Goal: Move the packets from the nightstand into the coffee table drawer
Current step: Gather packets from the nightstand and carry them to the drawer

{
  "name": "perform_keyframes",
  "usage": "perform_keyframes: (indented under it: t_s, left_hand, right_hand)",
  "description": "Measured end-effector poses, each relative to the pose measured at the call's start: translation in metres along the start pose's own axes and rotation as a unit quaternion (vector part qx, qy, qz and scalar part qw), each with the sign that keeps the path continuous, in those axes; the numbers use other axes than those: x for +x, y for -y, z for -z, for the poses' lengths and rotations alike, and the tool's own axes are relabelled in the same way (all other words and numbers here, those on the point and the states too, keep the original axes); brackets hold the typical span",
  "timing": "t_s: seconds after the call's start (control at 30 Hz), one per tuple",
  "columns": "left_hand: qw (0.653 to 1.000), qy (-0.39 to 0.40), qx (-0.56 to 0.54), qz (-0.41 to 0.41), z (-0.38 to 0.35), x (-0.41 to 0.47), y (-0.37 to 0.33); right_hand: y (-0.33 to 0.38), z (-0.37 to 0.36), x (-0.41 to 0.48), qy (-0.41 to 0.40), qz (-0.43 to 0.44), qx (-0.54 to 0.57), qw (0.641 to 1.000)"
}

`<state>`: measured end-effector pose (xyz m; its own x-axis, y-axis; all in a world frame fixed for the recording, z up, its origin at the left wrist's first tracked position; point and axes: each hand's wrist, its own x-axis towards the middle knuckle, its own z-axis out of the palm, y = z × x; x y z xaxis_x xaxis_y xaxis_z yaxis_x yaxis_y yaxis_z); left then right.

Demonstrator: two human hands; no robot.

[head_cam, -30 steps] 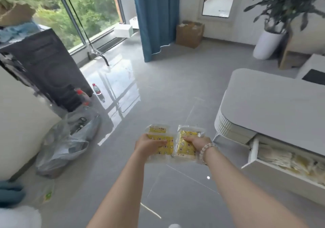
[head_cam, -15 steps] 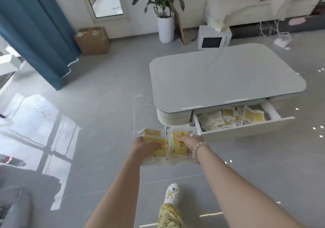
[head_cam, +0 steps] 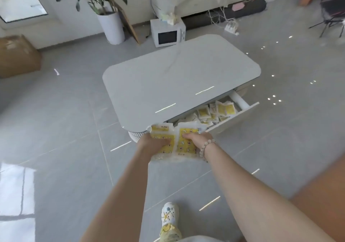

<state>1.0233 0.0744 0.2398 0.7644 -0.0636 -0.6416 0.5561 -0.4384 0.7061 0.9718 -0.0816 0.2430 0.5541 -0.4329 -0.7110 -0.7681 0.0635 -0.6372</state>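
The left hand (head_cam: pixel 149 143) grips the left packet (head_cam: pixel 161 129) from its outer side, digits curled onto the yellow printed face. The right hand (head_cam: pixel 198 139), with a bead bracelet (head_cam: pixel 204 149) at the wrist, grips the right packet (head_cam: pixel 187 146) the same way. The two packets lie side by side with their inner edges touching, held flat in the air over the grey floor (head_cam: pixel 65 129). Pale wrapper edges show beneath them; how many are stacked there I cannot tell.

At 12 o'clock from the hands, just beyond the packets' far edges, is the near rim of the grey, round-cornered tabletop (head_cam: pixel 179 77). At 2 o'clock the drawer (head_cam: pixel 240 114) stands pulled out from under it, heaped with loose packets (head_cam: pixel 223 109) of the same yellow print. The right packet's far corner overlaps the drawer's left end in this view.

Past the tabletop at 12 o'clock a white microwave (head_cam: pixel 167 35) sits on the floor, with a white plant pot (head_cam: pixel 112 28) at 11 o'clock. A cardboard box (head_cam: pixel 18 55) is at 10 o'clock. At 6 o'clock a patterned shoe (head_cam: pixel 169 213) is planted on the floor.
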Motion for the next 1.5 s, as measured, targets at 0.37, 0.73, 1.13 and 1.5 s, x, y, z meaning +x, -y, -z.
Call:
perform_keyframes:
  t_s: [0.37, 0.73, 1.13, 1.5]
  left_hand:
    - [0.990, 0.087, 0.100, -0.037, -0.066, 0.064, -0.083]
    - [0.970, 0.129, 0.188, -0.087, -0.205, 0.085, -0.151]
    - [0.970, 0.114, 0.214, -0.014, -0.347, 0.138, -0.212]
    - [0.987, 0.016, 0.098, 0.129, -0.383, 0.190, -0.182]
  right_hand:
    - [0.023, 0.056, 0.065, -0.065, -0.047, 0.157, 0.984]
    - [0.029, 0.179, 0.127, -0.108, -0.065, 0.168, 0.978]
    - [0.041, 0.301, 0.249, -0.067, -0.110, 0.128, 0.983]
    - [0.043, 0.294, 0.334, 0.001, -0.132, 0.020, 0.991]
